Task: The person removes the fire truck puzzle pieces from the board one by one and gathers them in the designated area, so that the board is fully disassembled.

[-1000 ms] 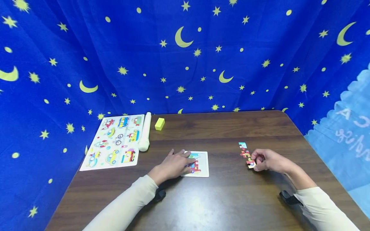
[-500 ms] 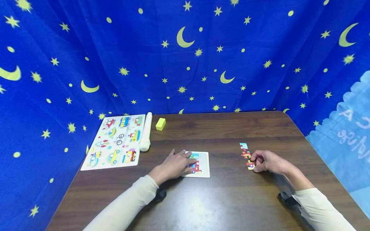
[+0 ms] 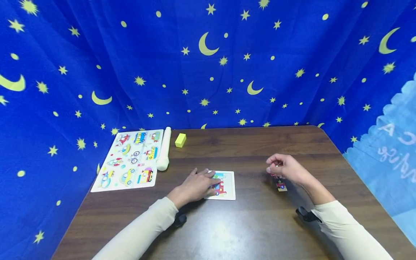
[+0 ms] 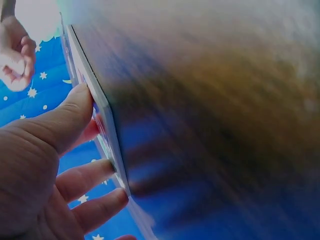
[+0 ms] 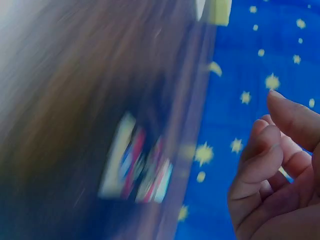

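Observation:
My left hand (image 3: 196,185) rests with extended fingers on a small white puzzle board (image 3: 230,186) that has a red and blue picture, part of it hidden under the fingers. In the left wrist view the thumb (image 4: 75,112) and fingertips lie along the board's edge (image 4: 107,125). Over the far end of a short row of colourful puzzle pieces (image 3: 281,185) hovers my right hand (image 3: 289,169), its fingers loosely bent. Nothing shows between thumb and fingers in the right wrist view, where the blurred pieces (image 5: 137,167) lie on the table apart from the hand.
A larger white board (image 3: 126,162) with vehicle pictures lies on the left of the brown table (image 3: 247,224). Beside it are a white roll (image 3: 164,151) and a yellow block (image 3: 180,140). A blue star-and-moon curtain (image 3: 227,72) hangs behind the table.
My right hand has left the near right side of the pieces, risen and moved away and left, now covering the far pieces. The left hand has stayed on the board.

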Tool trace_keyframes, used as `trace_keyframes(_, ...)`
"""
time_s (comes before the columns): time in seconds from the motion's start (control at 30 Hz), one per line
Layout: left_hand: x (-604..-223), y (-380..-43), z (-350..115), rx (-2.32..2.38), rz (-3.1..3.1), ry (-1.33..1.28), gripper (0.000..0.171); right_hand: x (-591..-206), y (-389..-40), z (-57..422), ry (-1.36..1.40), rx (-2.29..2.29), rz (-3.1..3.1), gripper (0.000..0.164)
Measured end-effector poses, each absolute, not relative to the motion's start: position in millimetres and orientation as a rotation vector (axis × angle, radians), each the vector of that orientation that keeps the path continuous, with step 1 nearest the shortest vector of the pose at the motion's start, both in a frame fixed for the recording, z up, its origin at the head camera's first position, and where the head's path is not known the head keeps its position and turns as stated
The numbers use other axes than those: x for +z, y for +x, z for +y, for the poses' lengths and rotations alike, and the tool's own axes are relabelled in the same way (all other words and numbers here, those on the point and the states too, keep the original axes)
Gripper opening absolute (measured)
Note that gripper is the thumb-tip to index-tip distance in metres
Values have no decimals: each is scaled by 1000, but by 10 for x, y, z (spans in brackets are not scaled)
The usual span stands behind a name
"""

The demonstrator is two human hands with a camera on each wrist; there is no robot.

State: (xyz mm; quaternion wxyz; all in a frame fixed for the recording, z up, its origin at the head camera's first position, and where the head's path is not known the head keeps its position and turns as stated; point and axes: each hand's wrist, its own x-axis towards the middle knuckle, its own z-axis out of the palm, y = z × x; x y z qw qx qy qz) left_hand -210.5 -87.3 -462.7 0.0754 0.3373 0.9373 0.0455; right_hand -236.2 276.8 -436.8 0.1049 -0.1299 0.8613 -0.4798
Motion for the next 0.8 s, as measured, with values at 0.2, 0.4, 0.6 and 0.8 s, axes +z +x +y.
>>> trace_keyframes(0.2, -4654, -2104, -855, 88, 2830, 1033, 49, -4354, -2473, 2324, -444, -1393, 2471, 28)
trace_keyframes(0.4, -4659, -2108, -838, 43, 2844, 1020, 50, -4438, -2532, 1942, -525, -1296, 2450, 21)
trace_keyframes(0.6, -4623, -2034, -878, 67, 2842, 993, 57, -4625, -2481, 1643, -590, -1218, 2422, 18)
trace_keyframes(0.8, -4601, -1901, -962, 106, 2803, 1010, 59, -4702, -2406, 1452, -610, -1163, 2467, 21)
